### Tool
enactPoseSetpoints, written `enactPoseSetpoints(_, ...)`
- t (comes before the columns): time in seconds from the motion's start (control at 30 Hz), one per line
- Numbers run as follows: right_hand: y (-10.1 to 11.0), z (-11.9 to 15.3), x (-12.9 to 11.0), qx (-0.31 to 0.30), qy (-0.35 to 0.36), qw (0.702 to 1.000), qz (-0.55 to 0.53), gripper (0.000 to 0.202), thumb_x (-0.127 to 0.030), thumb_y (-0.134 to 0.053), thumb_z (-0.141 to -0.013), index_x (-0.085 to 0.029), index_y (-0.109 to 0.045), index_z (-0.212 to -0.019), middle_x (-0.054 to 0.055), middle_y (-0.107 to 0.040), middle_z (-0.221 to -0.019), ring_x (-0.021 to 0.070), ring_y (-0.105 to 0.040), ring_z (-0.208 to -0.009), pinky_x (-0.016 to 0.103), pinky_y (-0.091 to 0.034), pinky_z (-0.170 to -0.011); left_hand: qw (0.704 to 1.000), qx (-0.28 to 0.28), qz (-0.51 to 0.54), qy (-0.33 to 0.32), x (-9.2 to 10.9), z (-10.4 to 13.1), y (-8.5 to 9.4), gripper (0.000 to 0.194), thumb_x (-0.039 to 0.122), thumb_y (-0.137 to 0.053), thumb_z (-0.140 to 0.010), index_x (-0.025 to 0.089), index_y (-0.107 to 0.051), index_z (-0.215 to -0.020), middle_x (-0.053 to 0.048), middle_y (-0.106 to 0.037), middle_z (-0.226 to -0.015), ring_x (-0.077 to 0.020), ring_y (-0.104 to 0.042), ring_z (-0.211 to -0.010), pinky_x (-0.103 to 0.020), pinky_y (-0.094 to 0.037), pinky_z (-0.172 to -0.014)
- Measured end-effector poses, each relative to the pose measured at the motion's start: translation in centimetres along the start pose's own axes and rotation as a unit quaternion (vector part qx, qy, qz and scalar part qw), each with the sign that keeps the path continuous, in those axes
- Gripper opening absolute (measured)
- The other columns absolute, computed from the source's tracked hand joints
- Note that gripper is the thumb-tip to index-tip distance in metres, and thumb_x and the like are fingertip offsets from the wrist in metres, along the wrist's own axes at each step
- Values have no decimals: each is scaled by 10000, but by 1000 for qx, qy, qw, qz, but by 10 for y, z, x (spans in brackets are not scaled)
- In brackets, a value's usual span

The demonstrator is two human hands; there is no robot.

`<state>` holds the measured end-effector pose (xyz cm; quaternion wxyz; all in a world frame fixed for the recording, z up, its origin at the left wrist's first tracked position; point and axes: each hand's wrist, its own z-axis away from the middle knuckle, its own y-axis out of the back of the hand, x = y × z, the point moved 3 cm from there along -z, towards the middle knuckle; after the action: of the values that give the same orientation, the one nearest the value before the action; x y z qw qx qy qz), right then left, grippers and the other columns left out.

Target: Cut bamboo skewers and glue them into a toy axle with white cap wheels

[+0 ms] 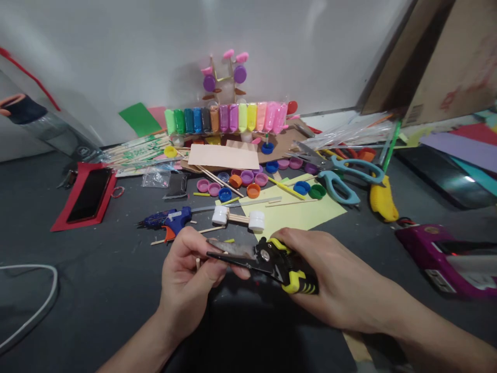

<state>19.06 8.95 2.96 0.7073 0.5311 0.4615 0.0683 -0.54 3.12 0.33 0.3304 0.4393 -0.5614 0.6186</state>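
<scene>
My right hand [326, 274] is wrapped round the black and yellow handles of a pair of cutting pliers [267, 256]. Their blades point left, a little apart, and reach over the fingers of my left hand [194, 274]. Between my left thumb and fingers I pinch a thin wooden stick [198, 263]; most of it is hidden by the fingers and blades. Just beyond the hands, a piece made of white bottle caps [256, 220] joined by wooden sticks lies on the table. A blue glue gun [174, 220] with an orange trigger rests behind my left hand.
Coloured bottle caps [253, 190] are scattered mid-table around a yellow paper sheet [310, 215]. Behind them stands a row of coloured clay packs [233, 118]. Blue-handled scissors [339, 186] and a yellow cutter [383, 199] lie right, a phone [89, 194] left. A white cable [50, 295] curves at far left.
</scene>
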Motion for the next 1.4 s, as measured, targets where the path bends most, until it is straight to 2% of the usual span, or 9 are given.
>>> enactPoseSetpoints(0.2,2,1,1,-5,11,999,29,211,-136,-576,-686,-210,-552,-882,18,-636,-746,182,-546,-602,287,-389,-576,1000,4,11,2,1,-1,-6,243,219,-761,-822,214,-526,-762,-21,-767,-623,-74,-512,-375,-143,-322,-397)
enactPoseSetpoints(0.33,2,-1,3,30,9,999,9,265,-158,-578,-705,-201,-561,-966,33,-660,-816,202,-588,-678,298,-419,-622,1000,-9,20,-8,2,-3,-8,195,212,-736,-841,215,-550,-782,-24,-763,-626,-51,-422,-363,-134,-280,-394)
enactPoseSetpoints(0.47,0,-3,5,25,4,1000,-4,268,-172,-591,-713,-192,-555,-978,47,-658,-846,217,-603,-723,305,-437,-637,999,-32,40,-13,2,-4,-10,157,202,-700,-870,219,-556,-809,-22,-764,-635,-34,-352,-358,-123,-247,-392)
enactPoseSetpoints(0.53,-1,-4,4,22,16,1000,0,298,-182,-604,-713,-184,-557,-1008,63,-667,-890,228,-617,-760,321,-454,-676,998,-31,45,-7,2,-4,-10,161,206,-703,-871,222,-555,-807,-18,-767,-632,-32,-368,-350,-116,-246,-388)
enactPoseSetpoints(0.67,-1,-3,2,17,20,1000,3,322,-175,-607,-707,-181,-552,-1025,78,-673,-922,236,-628,-794,333,-466,-714,1000,-4,30,-8,1,-3,-6,165,214,-722,-861,220,-567,-804,-13,-764,-620,-65,-527,-394,-118,-311,-404)
enactPoseSetpoints(0.97,0,2,1,-17,-9,1000,14,308,-146,-596,-682,-199,-558,-983,50,-653,-859,209,-589,-710,306,-432,-655,998,6,-9,-62,1,1,-1,164,141,-719,-857,209,-577,-810,5,-779,-682,-126,-723,-595,-170,-517,-545)
enactPoseSetpoints(1.1,0,2,2,-14,-1,999,36,213,-152,-578,-701,-206,-544,-904,23,-622,-754,191,-539,-622,298,-396,-607,998,3,-5,-66,4,1,-6,163,140,-708,-867,209,-569,-817,0,-785,-685,-114,-723,-599,-140,-491,-532)
enactPoseSetpoints(1.2,-1,0,4,6,6,1000,28,232,-165,-567,-718,-203,-550,-946,30,-642,-788,201,-558,-649,305,-406,-618,998,0,1,-65,5,0,-7,154,162,-712,-867,213,-572,-825,-2,-779,-669,-104,-694,-569,-121,-425,-479)
enactPoseSetpoints(1.4,-2,-3,5,18,5,1000,-2,315,-171,-585,-701,-196,-556,-1013,51,-673,-898,231,-620,-779,320,-455,-680,999,-15,27,-44,2,-3,-8,138,209,-697,-883,216,-569,-831,-19,-769,-647,-46,-493,-397,-116,-303,-411)
